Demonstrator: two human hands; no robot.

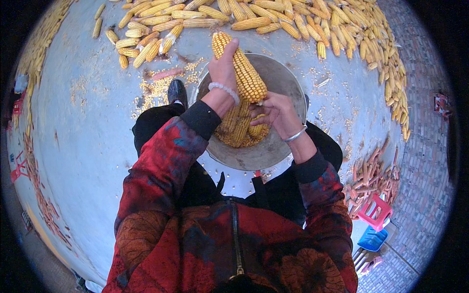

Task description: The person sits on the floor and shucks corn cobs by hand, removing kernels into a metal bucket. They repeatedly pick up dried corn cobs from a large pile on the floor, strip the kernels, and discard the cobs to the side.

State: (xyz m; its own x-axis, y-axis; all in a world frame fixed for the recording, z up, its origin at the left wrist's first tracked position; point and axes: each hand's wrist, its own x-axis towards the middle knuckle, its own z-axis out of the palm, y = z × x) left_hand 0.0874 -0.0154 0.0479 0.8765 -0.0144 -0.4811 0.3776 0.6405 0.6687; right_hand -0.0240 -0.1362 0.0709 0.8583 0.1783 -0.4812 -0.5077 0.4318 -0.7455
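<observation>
My left hand (223,69), with a beaded bracelet at its wrist, grips a large yellow ear of corn (244,71) tilted over a round metal basin (256,159). At the ear's lower end is my right hand (276,111), a silver bangle on its wrist; thumb and forefinger touch the tip while the other fingers are spread. Several more ears (238,124) and loose kernels (242,143) lie in the basin between my knees. Part of the basin's inside is hidden behind my hands and the held ear.
A long pile of corn ears (351,29) curves along the far side and right. Kernels (157,91) and a bare cob (167,74) lie on the concrete at left. Stripped cobs (373,175), a pink plastic stool (375,212) and a blue plastic object (372,238) are at lower right.
</observation>
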